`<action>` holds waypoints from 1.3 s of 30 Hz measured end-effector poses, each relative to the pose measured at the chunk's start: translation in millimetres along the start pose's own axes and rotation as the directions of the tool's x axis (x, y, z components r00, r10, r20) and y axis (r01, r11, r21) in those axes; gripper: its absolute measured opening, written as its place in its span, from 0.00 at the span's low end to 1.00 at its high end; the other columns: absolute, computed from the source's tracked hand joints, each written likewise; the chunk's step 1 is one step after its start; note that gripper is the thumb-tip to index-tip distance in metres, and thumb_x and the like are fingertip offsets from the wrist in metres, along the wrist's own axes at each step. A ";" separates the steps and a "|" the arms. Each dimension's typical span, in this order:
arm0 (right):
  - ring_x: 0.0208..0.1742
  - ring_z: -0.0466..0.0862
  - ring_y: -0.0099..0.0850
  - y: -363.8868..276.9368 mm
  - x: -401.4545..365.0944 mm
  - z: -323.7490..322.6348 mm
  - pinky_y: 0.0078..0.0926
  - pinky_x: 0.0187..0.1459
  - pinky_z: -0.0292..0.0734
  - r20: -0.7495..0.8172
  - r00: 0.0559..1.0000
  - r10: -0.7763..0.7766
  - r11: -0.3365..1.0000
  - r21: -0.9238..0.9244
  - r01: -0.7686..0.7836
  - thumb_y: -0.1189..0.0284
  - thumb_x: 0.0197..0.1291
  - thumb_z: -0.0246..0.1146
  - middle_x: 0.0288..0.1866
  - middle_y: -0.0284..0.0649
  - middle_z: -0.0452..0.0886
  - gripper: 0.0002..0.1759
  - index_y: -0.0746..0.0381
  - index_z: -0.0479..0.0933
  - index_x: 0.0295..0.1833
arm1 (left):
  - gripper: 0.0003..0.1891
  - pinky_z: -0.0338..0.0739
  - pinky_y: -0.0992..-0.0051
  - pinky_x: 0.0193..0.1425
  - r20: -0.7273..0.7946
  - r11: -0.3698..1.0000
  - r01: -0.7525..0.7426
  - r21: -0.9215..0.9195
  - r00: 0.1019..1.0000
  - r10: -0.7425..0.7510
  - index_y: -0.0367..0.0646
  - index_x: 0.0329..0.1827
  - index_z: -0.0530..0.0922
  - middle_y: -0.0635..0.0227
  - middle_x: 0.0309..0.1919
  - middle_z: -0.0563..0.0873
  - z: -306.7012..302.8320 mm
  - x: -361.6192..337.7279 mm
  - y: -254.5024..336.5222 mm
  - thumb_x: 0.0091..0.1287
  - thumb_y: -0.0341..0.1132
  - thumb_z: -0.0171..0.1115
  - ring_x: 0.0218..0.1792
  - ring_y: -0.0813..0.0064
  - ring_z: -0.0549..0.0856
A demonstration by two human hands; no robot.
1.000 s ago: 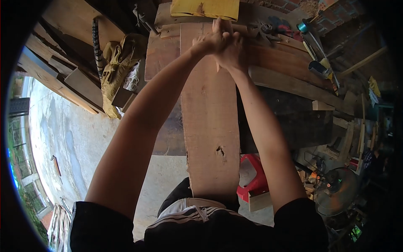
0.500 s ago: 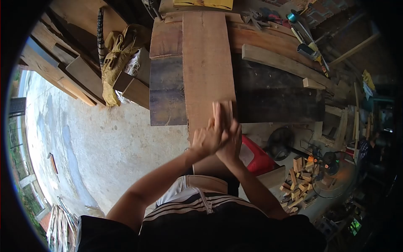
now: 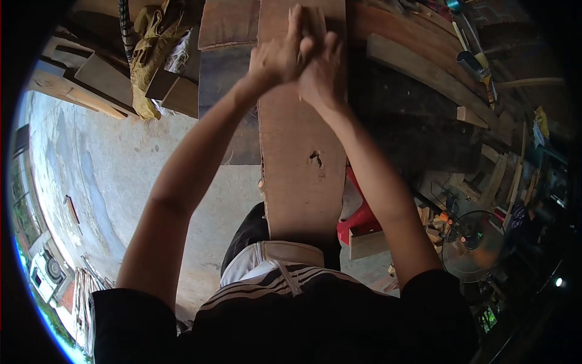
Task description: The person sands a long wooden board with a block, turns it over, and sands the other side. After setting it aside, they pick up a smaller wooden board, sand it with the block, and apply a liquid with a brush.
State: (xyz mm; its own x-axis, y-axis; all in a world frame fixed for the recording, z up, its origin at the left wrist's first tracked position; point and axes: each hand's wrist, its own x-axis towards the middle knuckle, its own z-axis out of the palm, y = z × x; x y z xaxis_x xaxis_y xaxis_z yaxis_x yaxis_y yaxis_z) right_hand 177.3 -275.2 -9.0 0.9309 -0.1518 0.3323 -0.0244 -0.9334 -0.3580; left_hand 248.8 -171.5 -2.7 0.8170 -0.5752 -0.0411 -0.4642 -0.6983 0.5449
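Observation:
A long brown wooden board [image 3: 303, 133] lies lengthwise in front of me, its near end close to my waist. Both hands are together at its far part, arms stretched out. Under my fingers is a small wood-coloured block [image 3: 315, 23], flat on the board and partly hidden. My right hand [image 3: 321, 76] is closed on this block. My left hand [image 3: 276, 59] overlaps the right from the left side, fingers closed over the block and one finger pointing forward; its exact grip is blurred. A dark knot hole [image 3: 316, 159] shows in the board's nearer half.
Dark panels [image 3: 412, 109] lie beneath the board, with a pale timber strip [image 3: 424, 73] on the right. A red plastic object [image 3: 361, 209] is below the board's right edge. A fan [image 3: 473, 246] stands among wood offcuts at right. Yellow sacking [image 3: 148, 79] hangs at left.
Both hands have slid forward along the board with the small block, and my arms have straightened. My view has shifted, so more of the board's near end shows.

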 end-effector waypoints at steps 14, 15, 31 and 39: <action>0.48 0.75 0.48 -34.3 -72.8 -26.6 0.45 0.50 0.72 0.030 0.998 0.059 0.998 -0.019 -0.058 0.57 0.60 0.60 0.43 0.52 0.74 0.24 0.61 0.79 0.55 | 0.53 0.79 0.50 0.55 0.054 0.994 0.101 0.039 0.993 -0.103 0.37 0.79 0.26 0.35 0.58 0.79 15.7 -87.2 25.5 0.71 0.58 0.51 0.51 0.39 0.84; 0.48 0.75 0.48 -46.8 -109.3 -45.6 0.44 0.49 0.72 0.068 0.994 0.080 0.996 -0.040 -0.077 0.58 0.60 0.61 0.44 0.52 0.74 0.30 0.58 0.74 0.66 | 0.53 0.80 0.48 0.51 0.287 0.967 0.256 -0.002 0.926 -0.245 0.37 0.79 0.25 0.34 0.62 0.76 5.3 -125.3 51.6 0.71 0.56 0.52 0.48 0.37 0.85; 0.65 0.67 0.54 107.1 -174.1 -119.6 0.50 0.66 0.67 0.137 0.728 0.672 0.698 0.212 -0.684 0.56 0.67 0.62 0.62 0.57 0.64 0.45 0.53 0.46 0.82 | 0.51 0.72 0.63 0.67 0.543 0.407 0.625 -0.666 0.781 -0.309 0.32 0.76 0.55 0.44 0.63 0.77 59.8 -349.8 5.0 0.64 0.63 0.66 0.63 0.59 0.78; 0.60 0.78 0.45 18.8 -305.5 -92.5 0.39 0.60 0.72 0.367 0.738 0.566 0.646 0.358 -0.674 0.53 0.69 0.62 0.60 0.52 0.74 0.31 0.61 0.67 0.68 | 0.40 0.77 0.67 0.62 0.678 0.110 0.732 -0.672 0.668 -0.307 0.31 0.62 0.77 0.53 0.56 0.83 79.7 -329.6 16.4 0.59 0.59 0.73 0.56 0.64 0.84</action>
State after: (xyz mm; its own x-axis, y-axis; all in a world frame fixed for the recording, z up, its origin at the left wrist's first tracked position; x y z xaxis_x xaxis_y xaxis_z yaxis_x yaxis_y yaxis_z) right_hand -141.3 -276.4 -36.5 0.8070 -0.5211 -0.2779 -0.5128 -0.3847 -0.7675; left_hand -55.4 -27.2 -47.0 0.4565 -0.4590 -0.7622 0.7771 -0.2115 0.5928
